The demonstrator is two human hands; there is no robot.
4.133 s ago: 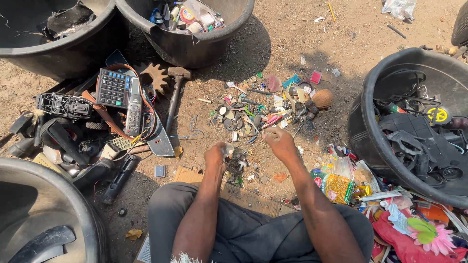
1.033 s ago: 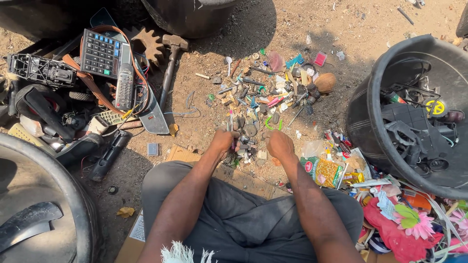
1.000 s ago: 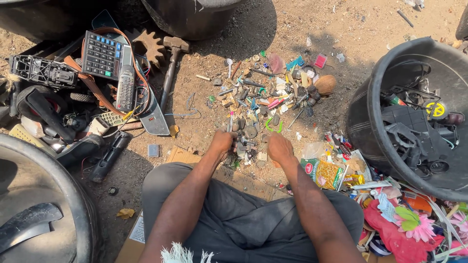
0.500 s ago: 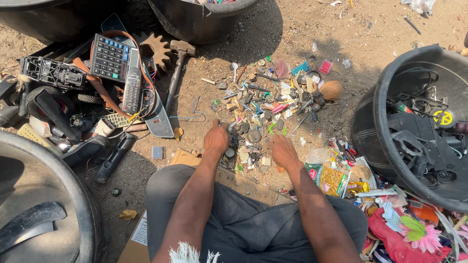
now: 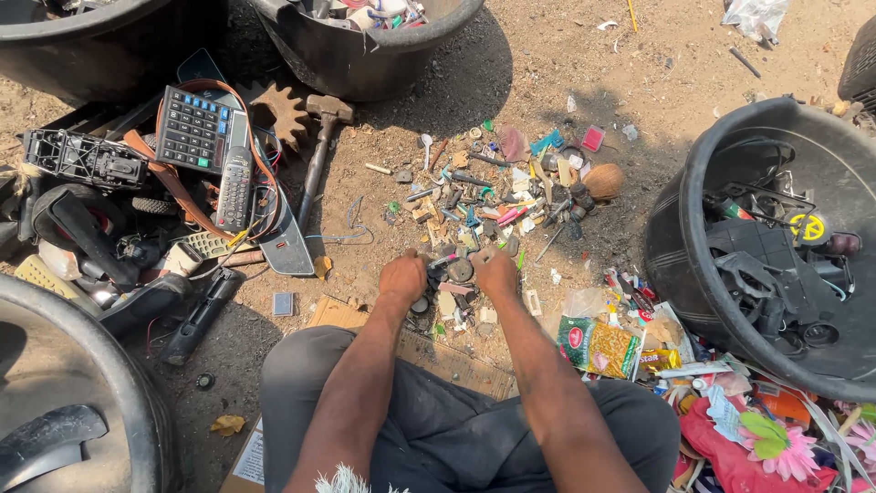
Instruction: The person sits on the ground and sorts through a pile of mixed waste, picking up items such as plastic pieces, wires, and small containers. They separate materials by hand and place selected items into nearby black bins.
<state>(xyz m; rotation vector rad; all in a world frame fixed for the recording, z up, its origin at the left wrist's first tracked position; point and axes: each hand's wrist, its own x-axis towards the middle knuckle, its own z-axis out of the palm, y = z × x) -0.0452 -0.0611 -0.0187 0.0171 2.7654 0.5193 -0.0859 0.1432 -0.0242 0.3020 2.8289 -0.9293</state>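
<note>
From the head view, the person is sitting on the ground, both hands reaching into a heap of small scrap bits [image 5: 474,215] just ahead of the knees. The left hand [image 5: 402,276] and right hand [image 5: 495,270] are pressing knuckles-up around a small dark round part [image 5: 461,269]; whether the fingers are closing on it I cannot tell. Sharp metal slivers are lying all about, so I am thinking a cut fingertip is likely, or the round piece rolling off into the clutter.

We can't tell what the left hand [image 5: 402,277] and right hand [image 5: 495,271] grip; scrap bits [image 5: 484,205] too small.
</note>
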